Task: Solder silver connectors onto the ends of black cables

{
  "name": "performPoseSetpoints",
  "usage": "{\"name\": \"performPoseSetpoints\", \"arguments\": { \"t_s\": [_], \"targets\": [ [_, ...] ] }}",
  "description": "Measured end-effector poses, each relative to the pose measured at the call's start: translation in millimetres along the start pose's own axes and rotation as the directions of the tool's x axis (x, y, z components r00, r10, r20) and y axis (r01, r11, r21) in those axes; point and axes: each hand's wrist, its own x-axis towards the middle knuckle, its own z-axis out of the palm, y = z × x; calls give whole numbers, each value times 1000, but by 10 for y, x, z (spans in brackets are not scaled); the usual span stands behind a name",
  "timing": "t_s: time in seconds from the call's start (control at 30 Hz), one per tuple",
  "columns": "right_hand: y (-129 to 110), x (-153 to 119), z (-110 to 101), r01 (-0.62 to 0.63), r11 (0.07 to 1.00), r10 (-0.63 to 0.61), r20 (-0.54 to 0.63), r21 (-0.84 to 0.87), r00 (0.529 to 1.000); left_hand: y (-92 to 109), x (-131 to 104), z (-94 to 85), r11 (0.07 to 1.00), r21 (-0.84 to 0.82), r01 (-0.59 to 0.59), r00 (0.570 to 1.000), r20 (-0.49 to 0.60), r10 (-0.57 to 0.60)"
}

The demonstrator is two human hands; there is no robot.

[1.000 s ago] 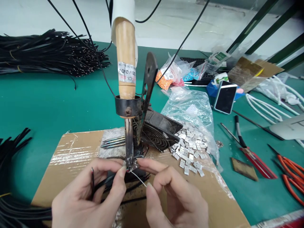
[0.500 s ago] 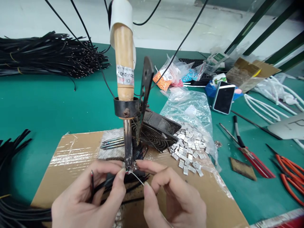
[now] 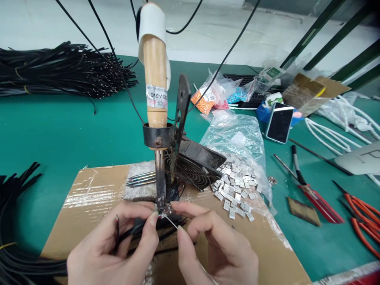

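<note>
A wooden-handled soldering iron (image 3: 156,67) stands upright, tip down, in a black metal ring stand (image 3: 158,135). My left hand (image 3: 118,245) is closed on a black cable (image 3: 126,234), thumb and forefinger pinched close to the iron's tip. My right hand (image 3: 222,241) holds a thin silvery solder wire (image 3: 171,222) between thumb and fingers, its end at the tip. Beside that forefinger shows a small metal plate with holes (image 3: 168,209). The exact joint under the tip is too small and partly hidden.
Cardboard (image 3: 89,198) lies under my hands. A dark fan (image 3: 196,170) and loose metal plates (image 3: 234,190) sit right of the iron. Black cable bundles (image 3: 59,71) lie at left. A phone (image 3: 279,122), red-handled tool (image 3: 322,202) and orange-handled pliers (image 3: 363,213) are at right.
My right thumb has slid slightly up and left along the solder wire, shortening the stretch to the tip. Both hands otherwise stay at the iron, and the view has shifted very slightly.
</note>
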Motion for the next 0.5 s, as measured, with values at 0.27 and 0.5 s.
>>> {"name": "performPoseSetpoints", "arguments": {
  "t_s": [0.27, 0.5],
  "targets": [
    [22, 28, -4, 28, 998, -29, 14, 50, 999, 151, 111, 84, 999, 37, 19, 999, -41, -18],
    [-23, 52, 30, 44, 995, -42, -24, 91, 999, -44, -33, -42, 999, -33, -4, 999, 37, 5]
  ]
}}
